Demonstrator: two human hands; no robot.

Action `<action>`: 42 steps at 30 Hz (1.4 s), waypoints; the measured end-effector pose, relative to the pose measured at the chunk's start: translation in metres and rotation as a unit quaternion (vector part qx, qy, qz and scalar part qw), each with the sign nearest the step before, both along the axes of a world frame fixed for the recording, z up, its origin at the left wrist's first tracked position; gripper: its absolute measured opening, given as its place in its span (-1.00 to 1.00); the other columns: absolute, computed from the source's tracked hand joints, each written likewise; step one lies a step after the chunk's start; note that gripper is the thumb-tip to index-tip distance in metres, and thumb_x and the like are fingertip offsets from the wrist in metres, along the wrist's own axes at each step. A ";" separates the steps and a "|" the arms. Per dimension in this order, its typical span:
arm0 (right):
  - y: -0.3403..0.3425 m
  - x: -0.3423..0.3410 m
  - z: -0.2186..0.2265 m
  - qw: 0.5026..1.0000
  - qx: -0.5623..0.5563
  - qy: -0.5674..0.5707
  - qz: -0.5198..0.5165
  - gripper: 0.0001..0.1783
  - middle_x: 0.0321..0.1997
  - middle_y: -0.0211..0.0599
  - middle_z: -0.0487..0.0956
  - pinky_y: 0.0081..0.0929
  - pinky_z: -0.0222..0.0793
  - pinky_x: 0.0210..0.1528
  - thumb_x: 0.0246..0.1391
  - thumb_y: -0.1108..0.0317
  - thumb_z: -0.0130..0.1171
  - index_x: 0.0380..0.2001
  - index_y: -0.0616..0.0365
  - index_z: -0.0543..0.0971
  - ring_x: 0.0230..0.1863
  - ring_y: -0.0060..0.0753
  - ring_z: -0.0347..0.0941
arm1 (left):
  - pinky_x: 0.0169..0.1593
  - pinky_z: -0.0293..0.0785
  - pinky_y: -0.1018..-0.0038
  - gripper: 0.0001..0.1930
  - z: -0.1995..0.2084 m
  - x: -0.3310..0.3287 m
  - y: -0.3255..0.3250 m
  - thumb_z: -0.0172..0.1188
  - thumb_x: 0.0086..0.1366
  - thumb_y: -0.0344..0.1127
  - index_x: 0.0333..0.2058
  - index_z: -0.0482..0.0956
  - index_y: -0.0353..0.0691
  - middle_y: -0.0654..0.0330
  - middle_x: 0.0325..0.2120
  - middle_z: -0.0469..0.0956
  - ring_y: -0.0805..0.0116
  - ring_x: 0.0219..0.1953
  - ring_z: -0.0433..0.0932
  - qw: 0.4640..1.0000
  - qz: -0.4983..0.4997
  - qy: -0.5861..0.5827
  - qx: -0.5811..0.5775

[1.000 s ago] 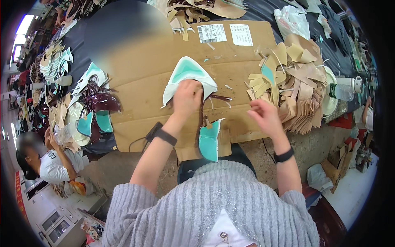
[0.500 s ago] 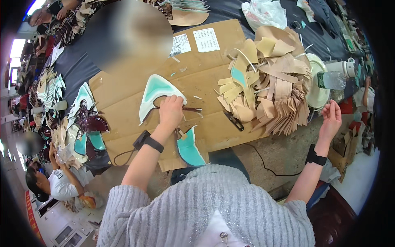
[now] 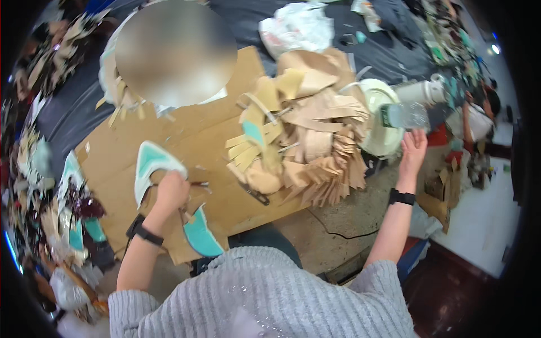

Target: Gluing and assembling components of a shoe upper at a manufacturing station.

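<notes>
My left hand is closed at the right edge of a white shoe upper piece with a teal lining, which lies on the cardboard. A dark thin strap sticks out to the right from under the hand. Just below the hand lies another teal-lined piece, at the cardboard's near edge. My right hand is held out at the right with its fingers apart and nothing in it. It is close to a clear plastic bottle and a round pale green lid or basin.
On the cardboard a big heap of beige leather pieces rises in the middle, with a black cutter beside it. A white plastic bag lies behind. More shoe pieces are stacked at the left, near a co-worker.
The view has turned, so the table's things sit further left and the near ones lower. My right hand's fingers have spread by the bottle. My left hand stays at the shoe upper piece.
</notes>
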State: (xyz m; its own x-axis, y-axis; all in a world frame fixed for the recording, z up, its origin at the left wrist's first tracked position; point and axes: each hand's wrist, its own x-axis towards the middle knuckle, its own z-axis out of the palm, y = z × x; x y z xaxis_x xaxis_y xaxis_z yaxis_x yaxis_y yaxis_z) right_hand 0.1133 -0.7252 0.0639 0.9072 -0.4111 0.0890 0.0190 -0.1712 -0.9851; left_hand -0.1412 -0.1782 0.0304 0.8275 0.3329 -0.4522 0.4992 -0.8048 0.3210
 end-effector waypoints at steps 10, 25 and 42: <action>-0.006 0.078 -0.042 0.972 -0.178 0.152 -0.008 -0.43 -0.24 -0.53 0.48 -0.54 0.09 -0.55 -0.21 0.25 0.46 -0.09 0.12 0.49 -0.43 -0.65 0.26 | -0.03 0.36 0.19 -0.67 -0.009 -0.019 -0.004 -0.08 0.05 -0.61 -0.18 0.47 -0.30 -0.04 -0.21 0.46 -0.05 -0.11 0.41 0.954 0.138 -0.116 -0.238; -0.054 0.033 0.030 0.946 0.314 -0.079 -0.033 -0.44 0.09 0.20 0.35 -0.14 0.37 0.19 0.16 0.32 0.11 0.06 0.57 0.24 0.11 0.00 0.35 | 0.08 0.29 0.16 -0.41 -0.005 -0.044 -0.030 0.06 -0.01 -0.55 0.10 0.37 -0.12 -0.06 0.06 0.27 -0.02 0.13 0.24 0.987 -0.118 -0.084 0.072; 0.483 -0.172 0.010 0.901 0.064 -0.061 0.424 -0.67 -0.28 -0.38 0.56 -0.53 0.38 -0.16 -0.16 0.50 0.36 -0.26 0.31 0.55 -0.26 -0.53 0.46 | 0.24 0.08 0.08 -0.56 -0.020 -0.149 0.029 0.16 0.06 -0.43 -0.03 0.39 -0.24 0.06 0.07 0.34 0.08 0.22 0.21 0.949 0.094 -0.293 0.069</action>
State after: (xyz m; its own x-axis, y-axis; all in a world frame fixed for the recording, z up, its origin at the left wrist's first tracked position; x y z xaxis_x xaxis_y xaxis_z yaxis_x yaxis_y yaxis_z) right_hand -0.0586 -0.2423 0.0739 0.8871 0.4107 0.2107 0.1991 0.0715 -0.9774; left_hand -0.2901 -0.1490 0.0102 0.8436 0.5221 0.1255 0.4066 -0.7738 0.4857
